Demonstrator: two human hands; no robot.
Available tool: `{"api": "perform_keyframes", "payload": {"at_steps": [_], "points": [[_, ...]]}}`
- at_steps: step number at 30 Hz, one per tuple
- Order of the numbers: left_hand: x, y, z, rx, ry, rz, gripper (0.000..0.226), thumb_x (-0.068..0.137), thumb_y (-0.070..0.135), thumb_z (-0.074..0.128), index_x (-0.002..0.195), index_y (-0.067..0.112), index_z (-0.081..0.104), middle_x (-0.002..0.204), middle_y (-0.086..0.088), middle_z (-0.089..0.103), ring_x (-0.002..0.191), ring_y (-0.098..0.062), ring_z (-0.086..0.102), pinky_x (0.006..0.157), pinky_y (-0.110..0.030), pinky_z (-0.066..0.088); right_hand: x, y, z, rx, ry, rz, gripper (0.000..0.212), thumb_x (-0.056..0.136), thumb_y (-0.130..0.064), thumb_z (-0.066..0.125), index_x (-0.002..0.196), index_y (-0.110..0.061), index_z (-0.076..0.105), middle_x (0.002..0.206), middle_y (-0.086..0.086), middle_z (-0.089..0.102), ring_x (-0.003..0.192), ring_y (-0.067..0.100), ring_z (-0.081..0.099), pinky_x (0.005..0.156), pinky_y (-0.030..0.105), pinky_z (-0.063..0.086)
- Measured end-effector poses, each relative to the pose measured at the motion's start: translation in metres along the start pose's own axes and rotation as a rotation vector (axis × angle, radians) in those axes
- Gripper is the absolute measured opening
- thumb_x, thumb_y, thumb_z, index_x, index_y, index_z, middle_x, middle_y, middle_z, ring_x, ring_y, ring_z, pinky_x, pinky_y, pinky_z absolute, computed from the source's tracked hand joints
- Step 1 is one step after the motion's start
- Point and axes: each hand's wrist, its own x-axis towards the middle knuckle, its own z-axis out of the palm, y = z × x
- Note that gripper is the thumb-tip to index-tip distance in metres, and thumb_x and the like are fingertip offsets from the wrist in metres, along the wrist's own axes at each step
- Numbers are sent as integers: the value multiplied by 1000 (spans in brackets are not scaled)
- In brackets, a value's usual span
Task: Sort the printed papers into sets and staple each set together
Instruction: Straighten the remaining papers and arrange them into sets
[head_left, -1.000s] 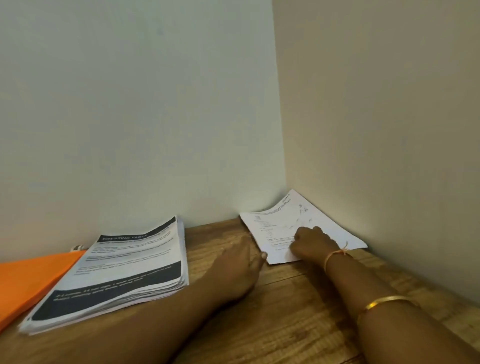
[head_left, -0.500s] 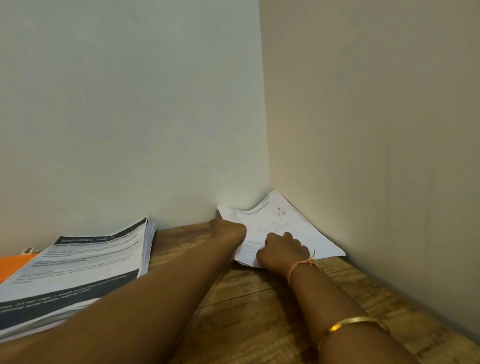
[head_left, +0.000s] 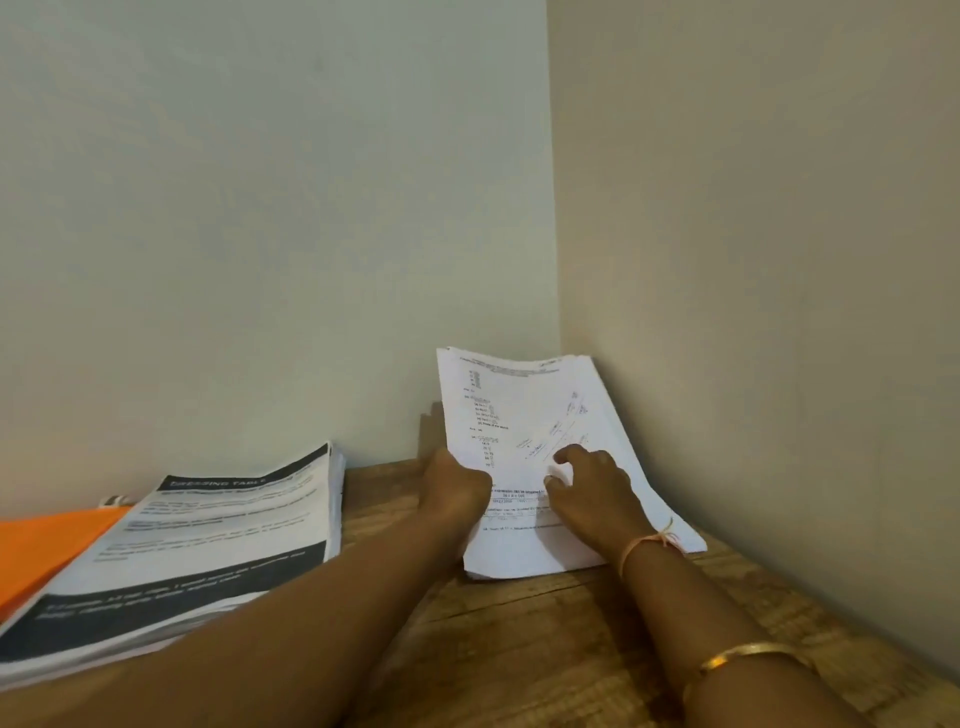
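A small white set of printed pages (head_left: 519, 415) stands tilted up in the table's far right corner, its far edge raised against the walls. My left hand (head_left: 454, 486) grips its left edge, thumb on top. My right hand (head_left: 592, 491) lies flat on the pages with fingers spread, pressing the lower right part down. A thick stack of printed papers (head_left: 208, 545) with dark header and footer bands lies flat on the left. No stapler is visible.
An orange folder (head_left: 41, 545) lies at the far left, partly under the thick stack. The wooden table (head_left: 545, 634) meets a pale wall behind and a beige wall on the right, forming a tight corner.
My left hand has gone from the bare table to the small set's left edge and taken hold. The set's far edge has risen from flat to tilted up.
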Motion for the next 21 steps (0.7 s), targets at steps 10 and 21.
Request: {"api": "perform_keyframes", "payload": {"at_steps": [10, 21], "points": [[-37, 7, -106, 61, 156, 207, 36, 90, 2, 51, 120, 18, 40, 102, 5, 51, 89, -13, 51, 72, -23, 42, -16, -38, -12, 754, 143, 129, 69, 93, -23, 58, 148, -18, 18, 144, 13, 34, 125, 31, 43, 107, 39, 36], [-81, 1, -193, 83, 273, 332, 37, 91, 4, 55, 113, 25, 35, 101, 7, 49, 78, -2, 51, 56, -14, 42, -63, -123, -11, 955, 32, -8, 16, 95, -9, 51, 89, -19, 61, 97, 8, 68, 91, 29, 64, 86, 45, 54]]}}
